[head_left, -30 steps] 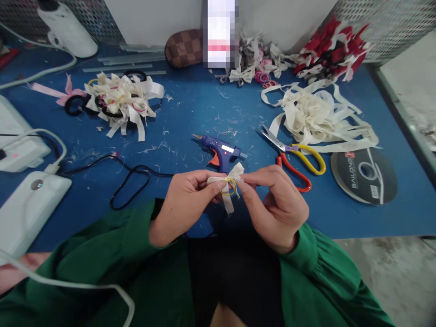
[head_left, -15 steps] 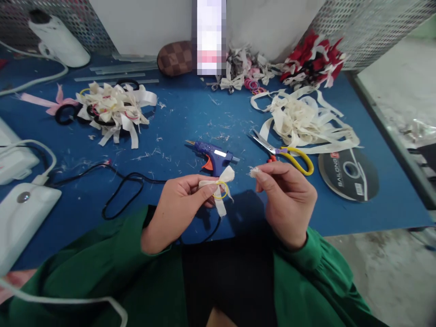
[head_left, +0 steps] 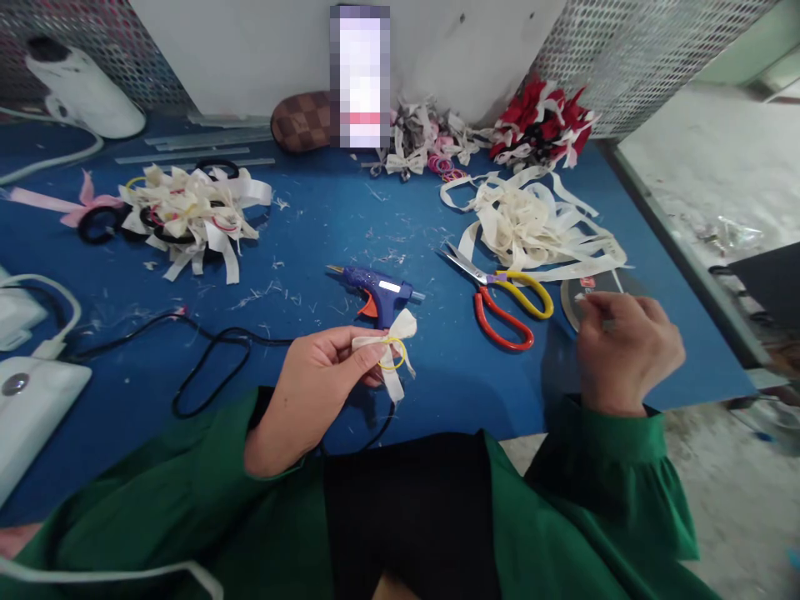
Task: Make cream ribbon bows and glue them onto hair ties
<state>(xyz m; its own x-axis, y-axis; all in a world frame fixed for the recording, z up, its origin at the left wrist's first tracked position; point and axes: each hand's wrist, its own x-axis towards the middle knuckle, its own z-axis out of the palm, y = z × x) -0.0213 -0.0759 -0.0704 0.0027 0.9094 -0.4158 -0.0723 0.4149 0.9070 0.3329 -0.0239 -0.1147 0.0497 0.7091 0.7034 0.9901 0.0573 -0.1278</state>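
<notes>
My left hand (head_left: 318,379) pinches a cream ribbon bow (head_left: 395,380) with a yellow elastic band around its middle. Just behind that bow lies a blue glue gun (head_left: 378,285) with an orange trigger, its tip pointing left. My right hand (head_left: 628,342) is closed over the dark ribbon spool (head_left: 570,302) at the right; a small whitish bit shows at its fingertips, too small to make out. Scissors (head_left: 522,293) with one yellow and one red handle lie between my hands, blades apart.
Cream ribbon strips (head_left: 531,221) are heaped behind the scissors. Finished-looking bows (head_left: 187,208) pile at the left. Grey bows, red bows (head_left: 543,125), a checkered pouch (head_left: 303,122) and a phone (head_left: 360,79) stand or lie along the back. A black cord (head_left: 216,337) loops at the left.
My right hand has moved right, away from the bow, to the spool, and the red scissor handle now shows. My left hand still holds the bow. The whole view has shifted slightly.
</notes>
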